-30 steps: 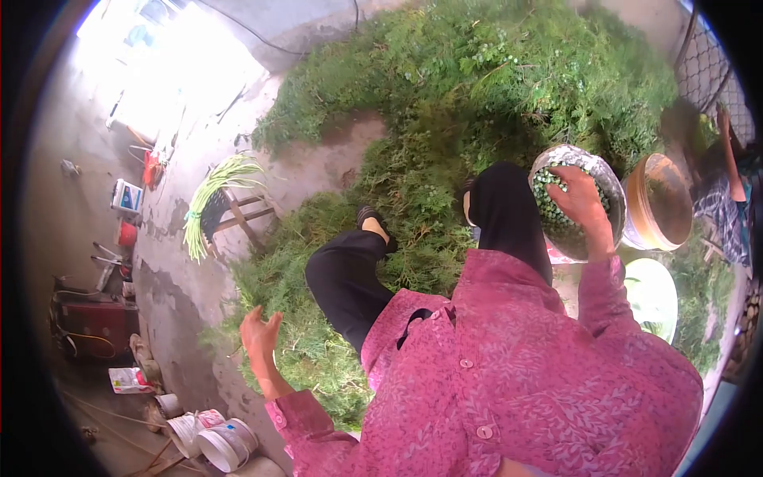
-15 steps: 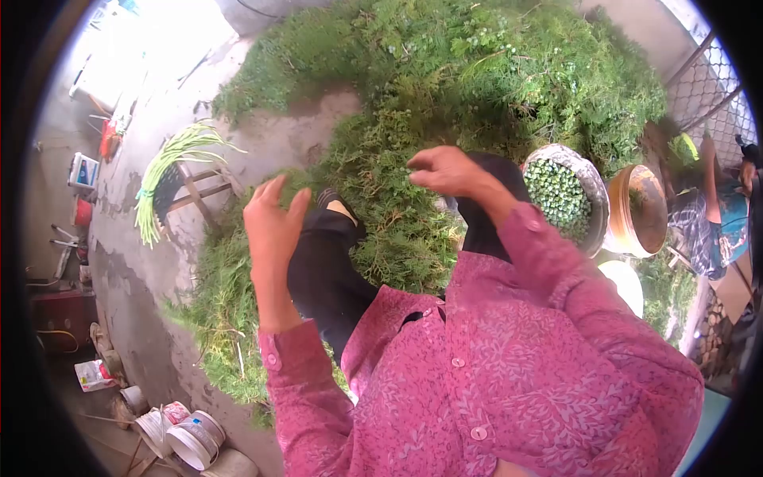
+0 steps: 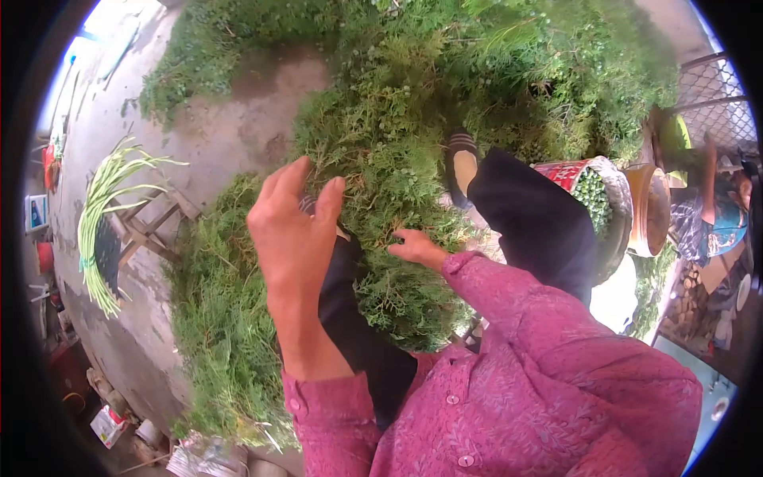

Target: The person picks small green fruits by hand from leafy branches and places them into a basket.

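My left hand is raised above the greenery near my left knee, thumb apart from the fingers, holding nothing that I can see. Lower down, between my legs, my right hand is at the cut evergreen branches, its thumb and fingers drawn together. A small dark spot shows at those fingertips, too small to name. To the right stands a bucket with a red patterned side, holding many small green seed cones.
Beside it stands an orange-brown bucket. At left, long green beans hang over a wooden stool on the concrete floor. Another person is at the far right, near a wire fence. More branches are heaped ahead.
My right hand has dropped from above my right knee to the branches between my legs, and its fingers have closed. My right leg has swung outward; the view has shifted.
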Tool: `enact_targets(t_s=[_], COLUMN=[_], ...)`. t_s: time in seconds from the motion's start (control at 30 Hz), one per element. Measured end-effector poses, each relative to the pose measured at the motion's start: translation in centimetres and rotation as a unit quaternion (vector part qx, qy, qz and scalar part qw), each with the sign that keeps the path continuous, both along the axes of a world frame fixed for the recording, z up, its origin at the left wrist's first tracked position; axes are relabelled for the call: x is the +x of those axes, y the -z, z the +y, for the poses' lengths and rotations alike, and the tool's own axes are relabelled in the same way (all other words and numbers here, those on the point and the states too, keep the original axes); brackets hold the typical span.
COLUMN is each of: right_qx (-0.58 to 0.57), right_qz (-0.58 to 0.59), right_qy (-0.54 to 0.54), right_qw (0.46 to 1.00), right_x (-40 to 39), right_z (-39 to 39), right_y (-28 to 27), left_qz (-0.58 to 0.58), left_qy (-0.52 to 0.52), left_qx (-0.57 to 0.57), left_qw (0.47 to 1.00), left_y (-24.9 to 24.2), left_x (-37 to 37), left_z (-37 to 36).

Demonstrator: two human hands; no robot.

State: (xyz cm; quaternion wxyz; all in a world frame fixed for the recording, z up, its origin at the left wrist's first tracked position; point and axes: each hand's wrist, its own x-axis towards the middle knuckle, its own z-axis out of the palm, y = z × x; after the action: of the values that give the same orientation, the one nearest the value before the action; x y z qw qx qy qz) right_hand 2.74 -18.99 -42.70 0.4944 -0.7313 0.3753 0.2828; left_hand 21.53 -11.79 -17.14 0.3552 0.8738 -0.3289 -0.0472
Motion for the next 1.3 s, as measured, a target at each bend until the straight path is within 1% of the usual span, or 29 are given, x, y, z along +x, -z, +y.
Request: enact_targets(t_s=[0.07,0.13,0.2,0.23,0.3,0.33,0.4,0.53,0.57,0.6,0.63,0.7,0.73,0.8,0.93,1.0,1.03,1.07,1.13,1.17,1.23,1.27,1.3], right_qx=[-0.001,-0.004,0.001,0.0,-0.032,-0.035,-0.032,-0.047,-0.062,-0.077,-0.078,-0.05,-0.047,0.017,0.055,0.101,0.079,0.082,0.173,0.175,0.093,0.09,0.052], right_qz=[0.017,0.032,0.095,0.096,0.142,0.142,0.117,0.098,0.063,0.026,0.022,0.045,0.046,0.046,0.029,-0.007,0.015,0.015,0.051,0.053,0.105,0.104,0.087], right_qy=[0.004,0.007,0.002,0.002,0.013,0.011,-0.023,-0.006,0.008,0.021,0.021,0.078,0.077,0.105,0.081,0.212,0.241,0.242,0.308,0.308,0.267,0.266,0.254], right_qw=[1.0,0.999,0.995,0.995,0.989,0.989,0.992,0.994,0.996,0.996,0.996,0.995,0.995,0.993,0.995,0.972,0.967,0.967,0.934,0.934,0.953,0.954,0.962], right_x=[1.8,3.0,3.7,3.7,3.8,3.4,2.4,0.2,-0.3,-0.7,-1.0,-1.1,-1.1,-0.6,1.8,3.1,3.7,4.0,4.2,4.1,4.0,3.6,3.3], right_z=[0.7,1.6,2.2,2.2,2.0,1.9,0.8,-0.1,0.0,0.0,0.0,-0.2,-0.3,-0.4,1.3,2.0,2.4,2.3,2.2,2.0,1.2,1.3,1.4], right_y=[0.9,2.5,4.0,4.3,4.1,3.5,1.8,-1.5,-1.8,-1.9,-1.6,-0.8,-0.3,0.8,2.9,3.5,3.7,4.1,5.7,6.4,7.0,7.0,6.5], left_qz=[0.019,0.018,0.015,0.007,0.022,0.035,0.026,0.017,0.015,0.055,0.095,0.083,0.074,0.061,0.05,0.045,0.04,0.04,0.073,0.074,0.067,0.066,0.073], left_qy=[0.004,0.004,0.018,0.028,0.017,0.008,0.004,0.016,0.016,0.011,0.006,0.013,0.021,0.023,0.02,0.018,0.015,0.016,0.0,0.0,0.001,0.0,-0.004], left_qx=[-0.011,0.023,0.023,0.021,0.012,0.004,-0.006,-0.041,-0.043,-0.041,-0.038,-0.035,-0.03,-0.012,0.009,0.014,0.014,0.017,0.014,0.016,0.009,0.006,0.006], left_qw=[1.0,1.0,0.999,0.999,1.0,0.999,1.0,0.999,0.999,0.998,0.995,0.996,0.997,0.998,0.998,0.999,0.999,0.999,0.997,0.997,0.998,0.998,0.997], left_y=[0.4,0.3,0.5,0.5,0.7,0.7,0.8,1.3,1.1,1.0,0.8,0.6,0.7,0.7,1.0,1.2,1.2,1.3,1.3,1.3,1.1,1.1,1.0], left_x=[0.7,0.6,0.7,0.7,1.0,1.0,0.9,0.4,0.1,-0.3,-0.7,-1.3,-1.5,-1.6,-0.8,-0.4,-0.2,0.0,0.2,0.3,0.6,0.6,0.6], left_z=[-0.1,-0.3,-0.4,-0.4,-0.1,0.2,0.4,0.3,0.2,-0.1,-0.3,-0.4,-0.5,-0.4,-0.7,-0.9,-1.0,-1.0,-1.0,-1.0,-0.8,-0.7,-0.7])
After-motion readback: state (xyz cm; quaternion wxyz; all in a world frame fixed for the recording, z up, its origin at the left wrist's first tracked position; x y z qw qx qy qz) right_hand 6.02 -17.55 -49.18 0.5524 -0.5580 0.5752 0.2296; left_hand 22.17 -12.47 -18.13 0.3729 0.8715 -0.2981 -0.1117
